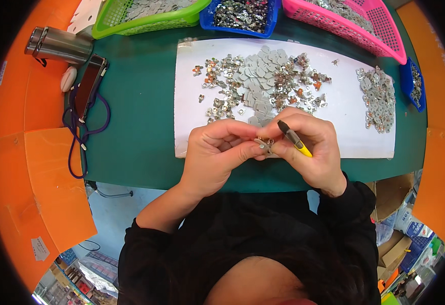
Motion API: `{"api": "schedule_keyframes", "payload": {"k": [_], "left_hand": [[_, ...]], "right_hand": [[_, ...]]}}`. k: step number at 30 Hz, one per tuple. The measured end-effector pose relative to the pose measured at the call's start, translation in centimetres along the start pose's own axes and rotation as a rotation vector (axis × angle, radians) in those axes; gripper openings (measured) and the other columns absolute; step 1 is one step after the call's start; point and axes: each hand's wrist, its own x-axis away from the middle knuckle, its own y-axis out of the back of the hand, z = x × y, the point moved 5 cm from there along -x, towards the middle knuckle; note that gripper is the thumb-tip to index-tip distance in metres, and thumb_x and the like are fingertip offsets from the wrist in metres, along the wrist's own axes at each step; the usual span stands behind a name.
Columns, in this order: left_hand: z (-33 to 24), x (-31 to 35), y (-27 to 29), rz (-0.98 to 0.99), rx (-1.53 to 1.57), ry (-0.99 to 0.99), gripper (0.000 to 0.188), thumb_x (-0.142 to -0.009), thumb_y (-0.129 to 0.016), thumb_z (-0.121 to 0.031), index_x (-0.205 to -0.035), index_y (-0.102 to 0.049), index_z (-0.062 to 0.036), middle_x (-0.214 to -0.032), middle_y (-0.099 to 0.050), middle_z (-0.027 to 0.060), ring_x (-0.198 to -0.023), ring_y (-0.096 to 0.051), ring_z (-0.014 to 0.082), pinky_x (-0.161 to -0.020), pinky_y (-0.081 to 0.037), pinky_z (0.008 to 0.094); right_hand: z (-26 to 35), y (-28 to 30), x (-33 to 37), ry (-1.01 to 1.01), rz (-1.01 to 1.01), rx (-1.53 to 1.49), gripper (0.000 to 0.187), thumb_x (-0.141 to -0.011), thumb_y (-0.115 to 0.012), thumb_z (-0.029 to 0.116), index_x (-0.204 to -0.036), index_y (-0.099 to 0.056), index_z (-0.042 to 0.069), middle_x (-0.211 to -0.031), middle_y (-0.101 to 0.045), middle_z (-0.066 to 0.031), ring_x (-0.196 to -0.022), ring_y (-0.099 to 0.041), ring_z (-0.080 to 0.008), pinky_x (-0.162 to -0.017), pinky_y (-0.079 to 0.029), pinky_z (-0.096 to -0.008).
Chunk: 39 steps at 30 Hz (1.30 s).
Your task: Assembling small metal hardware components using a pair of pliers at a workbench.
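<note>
Over the near edge of a white board (192,137), my two hands meet fingertip to fingertip. My left hand (209,155) pinches a small grey plate with shiny metal bits (263,146) between thumb and forefinger. From the other side, my right hand (314,147) has its fingertips closed on the same small piece. A yellow-and-black pen-like tool (293,137) is also held in my right hand, slanting across the fingers with its black end up and to the left. Fingers partly cover the small piece.
Grey plates (263,71) lie heaped mid-board between small metal parts (225,71), with another pile (377,99) at right. Behind stand green (151,25), blue (237,29) and pink (354,39) baskets. A steel flask (62,44) and a corded phone (91,86) are left.
</note>
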Motion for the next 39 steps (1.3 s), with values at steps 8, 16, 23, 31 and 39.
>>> {"api": "schedule_keyframes", "payload": {"k": [8,16,23,31,39], "left_hand": [[-1.7,0.4,0.5,-0.119,-0.272,-0.317,0.017,-0.093,-0.061,0.003,-0.109,-0.062,0.0076,-0.097,-0.069,0.0195,-0.089,-0.071,0.0271,-0.076,-0.06,0.0342],[-1.9,0.5,0.3,-0.161,-0.354,-0.386,0.014,-0.095,-0.059,0.003,-0.108,-0.063,0.0079,-0.097,-0.069,0.0188,-0.089,-0.071,0.0268,-0.077,-0.06,0.0345],[-2.9,0.6,0.7,-0.088,-0.673,-0.381,0.011,-0.093,-0.058,0.007,-0.102,-0.065,0.0074,-0.096,-0.071,0.0164,-0.088,-0.07,0.0232,-0.078,-0.058,0.032],[-5.2,-0.4,-0.5,0.124,-1.115,-0.597,0.011,-0.085,-0.064,0.006,-0.095,-0.065,0.0015,-0.086,-0.068,0.0141,-0.078,-0.068,0.0276,-0.071,-0.054,0.0323],[-4.8,-0.1,-0.7,0.04,-1.13,-0.796,0.019,-0.073,-0.069,0.01,-0.089,-0.063,0.0022,-0.078,-0.062,0.0122,-0.071,-0.064,0.0277,-0.063,-0.052,0.0332]], "right_hand": [[4.0,1.1,0.7,0.357,-0.081,1.074,0.042,-0.065,-0.076,0.013,-0.107,-0.073,0.008,-0.089,-0.064,-0.0084,-0.083,-0.059,-0.0264,-0.075,-0.046,-0.0355],[3.8,0.7,0.8,0.398,-0.126,1.198,0.038,-0.072,-0.078,0.025,-0.107,-0.073,0.01,-0.088,-0.064,-0.0059,-0.079,-0.059,-0.0252,-0.07,-0.046,-0.0353],[3.6,0.9,1.0,0.385,-0.045,1.196,0.04,-0.07,-0.08,0.028,-0.105,-0.073,0.011,-0.084,-0.065,-0.0036,-0.073,-0.058,-0.0223,-0.064,-0.045,-0.033],[3.8,1.0,0.7,0.332,0.063,1.166,0.036,-0.072,-0.08,0.027,-0.103,-0.073,0.01,-0.084,-0.067,-0.0056,-0.073,-0.06,-0.024,-0.065,-0.047,-0.0325],[1.9,1.8,0.9,-0.422,0.172,0.219,0.029,-0.093,-0.061,0.023,-0.098,-0.074,-0.003,-0.074,-0.068,-0.0066,-0.07,-0.062,-0.0127,-0.065,-0.048,-0.0252]]}}
